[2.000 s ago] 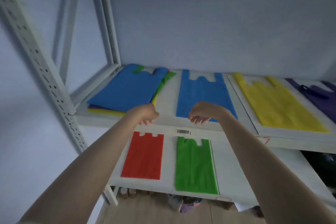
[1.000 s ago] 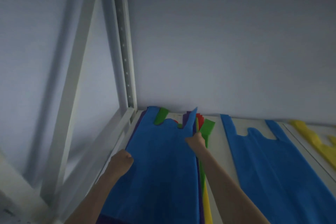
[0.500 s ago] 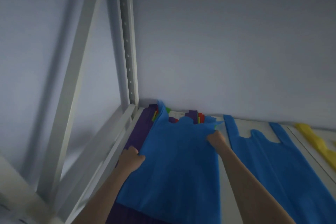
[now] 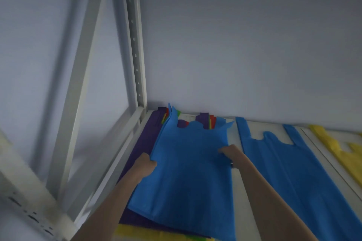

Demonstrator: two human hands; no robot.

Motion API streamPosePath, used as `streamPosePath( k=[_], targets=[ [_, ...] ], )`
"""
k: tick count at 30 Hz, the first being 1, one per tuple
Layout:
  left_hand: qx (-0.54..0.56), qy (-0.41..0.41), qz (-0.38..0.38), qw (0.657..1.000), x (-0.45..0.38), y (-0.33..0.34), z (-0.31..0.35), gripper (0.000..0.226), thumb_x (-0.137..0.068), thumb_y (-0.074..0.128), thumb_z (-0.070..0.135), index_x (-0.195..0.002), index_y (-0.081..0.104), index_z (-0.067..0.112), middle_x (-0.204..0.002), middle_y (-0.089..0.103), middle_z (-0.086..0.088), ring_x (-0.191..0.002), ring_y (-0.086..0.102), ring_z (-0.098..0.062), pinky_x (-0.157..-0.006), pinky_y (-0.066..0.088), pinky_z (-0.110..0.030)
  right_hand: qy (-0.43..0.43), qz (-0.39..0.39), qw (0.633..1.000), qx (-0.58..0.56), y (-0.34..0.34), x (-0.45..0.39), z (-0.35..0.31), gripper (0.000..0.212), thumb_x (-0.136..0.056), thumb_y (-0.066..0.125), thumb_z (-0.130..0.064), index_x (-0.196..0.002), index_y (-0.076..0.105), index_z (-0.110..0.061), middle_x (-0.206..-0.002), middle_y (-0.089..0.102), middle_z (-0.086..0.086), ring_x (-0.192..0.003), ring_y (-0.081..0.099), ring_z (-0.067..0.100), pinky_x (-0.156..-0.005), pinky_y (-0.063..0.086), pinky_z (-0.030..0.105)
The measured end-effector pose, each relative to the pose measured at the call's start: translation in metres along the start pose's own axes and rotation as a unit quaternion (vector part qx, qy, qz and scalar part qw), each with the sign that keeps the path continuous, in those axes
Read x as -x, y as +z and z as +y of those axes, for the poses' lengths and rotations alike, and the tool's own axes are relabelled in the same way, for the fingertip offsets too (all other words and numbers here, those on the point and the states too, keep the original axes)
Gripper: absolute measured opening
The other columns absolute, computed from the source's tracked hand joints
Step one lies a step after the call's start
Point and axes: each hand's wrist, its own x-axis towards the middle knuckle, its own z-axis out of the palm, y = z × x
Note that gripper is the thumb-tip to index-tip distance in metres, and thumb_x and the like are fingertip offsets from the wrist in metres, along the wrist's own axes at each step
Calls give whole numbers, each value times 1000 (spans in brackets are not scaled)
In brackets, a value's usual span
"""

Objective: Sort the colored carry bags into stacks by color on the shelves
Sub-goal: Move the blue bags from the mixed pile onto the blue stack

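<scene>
Two hands: both grip the same blue non-woven carry bag, one on each long side.
Left hand: curled round the blue bag's left edge about halfway along its length, knuckles up, forearm coming in from the near left.
Right hand: fingers bent over the bag's right edge and pinching it, a little farther away than the left hand; a dark band shows at the wrist.
Blue bag: topmost on a mixed pile, body spread flat between the hands, its two handle loops pointing to the far wall; the left loop stands up slightly, and the right loop's tip is creased.
Mixed pile of coloured bags: lies in the far left corner of the shelf; a purple bag shows along the left and near edges under the blue one, yellow peeks out at the near edge, and red, green, yellow and purple handle tips show at the far end.
Second blue carry bag: flat on the shelf just right of the pile, handles toward the wall, apart from the held bag.
Yellow carry bag: farther right, partly cut off by the frame edge.
White shelf board: bare strip visible between the two blue bags.
Pale grey metal shelf upright: perforated post rising from the far left corner, with slanted frame members to its left.
</scene>
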Motion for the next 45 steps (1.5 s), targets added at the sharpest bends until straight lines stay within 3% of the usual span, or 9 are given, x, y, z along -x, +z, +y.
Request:
streamPosePath(
  k=[4, 8, 16, 21, 23, 26, 30, 36, 45],
  targets=[
    [6, -16, 3, 1000, 10, 3, 2, 27, -91, 38, 5, -64, 39, 11, -68, 43, -1, -56, 40, -12, -49, 33, -20, 12, 1, 1000, 29, -4, 9, 6, 17, -90, 47, -7, -102, 36, -4, -106, 39, 13, -95, 45, 28, -75, 34, 33],
    [18, 12, -5, 1000, 22, 6, 20, 14, -89, 40, 6, -90, 53, 0, -83, 54, -8, -69, 51, -16, -58, 42, -23, -50, 43, 997, 37, -19, 16, 1, 6, -91, 45, -8, -85, 46, -7, -98, 43, 11, -91, 42, 20, -77, 35, 27],
    [44, 119, 27, 992, 71, 31, 113, 8, -93, 42, 9, -100, 45, 12, -90, 51, 1, -81, 50, -14, -57, 36, -19, -124, 149, 979, 61, -111, 27, -24, 38, -96, 39, -12, -128, 48, 7, -132, 51, 25, -124, 49, 35, -78, 31, 25],
    [119, 214, 45, 968, 103, 70, 197, 19, -94, 41, 9, -80, 46, 22, -75, 47, 6, -64, 45, -5, -57, 35, -19, -208, 208, 955, 51, -224, 27, -62, 9, -88, 42, -5, -85, 51, -2, -90, 46, 22, -72, 47, 26, -51, 28, 24],
    [163, 224, 62, 959, 106, 97, 215, 7, -93, 42, 13, -92, 46, 19, -82, 50, 4, -68, 48, -7, -59, 37, -20, -229, 224, 947, 5, -262, 27, -62, 6, -86, 43, -6, -91, 47, -5, -84, 46, 15, -71, 43, 23, -56, 32, 26],
    [202, 196, 56, 958, 102, 147, 214, 10, -92, 45, 11, -101, 44, 15, -87, 53, 3, -75, 53, -11, -59, 41, -19, -214, 193, 957, -20, -291, 13, -25, 14, -84, 49, -9, -97, 53, -6, -90, 51, 17, -82, 47, 24, -70, 36, 33],
    [125, 82, -11, 989, 78, 220, 167, 29, -87, 47, 0, -63, 55, 13, -69, 55, -2, -55, 49, -9, -52, 38, -22, -77, 128, 988, 48, -293, -30, 68, 10, -79, 56, -9, -79, 54, 0, -79, 53, 21, -62, 45, 24, -58, 35, 30],
    [97, -22, -28, 995, 60, 268, 122, 22, -72, 51, 12, -86, 61, -1, -89, 64, -16, -89, 65, -29, -64, 42, -26, 16, 65, 997, 46, -280, -48, 137, 9, -90, 49, -2, -93, 41, 0, -98, 41, 13, -88, 40, 25, -74, 32, 34],
    [54, -33, 8, 998, 68, 269, 134, 31, -86, 43, 4, -57, 39, 13, -57, 41, 0, -49, 39, -13, -43, 26, -22, 15, 36, 999, 35, -284, -50, 133, 14, -91, 49, -3, -102, 41, 0, -107, 43, 13, -97, 43, 27, -79, 37, 33]
  ],
)
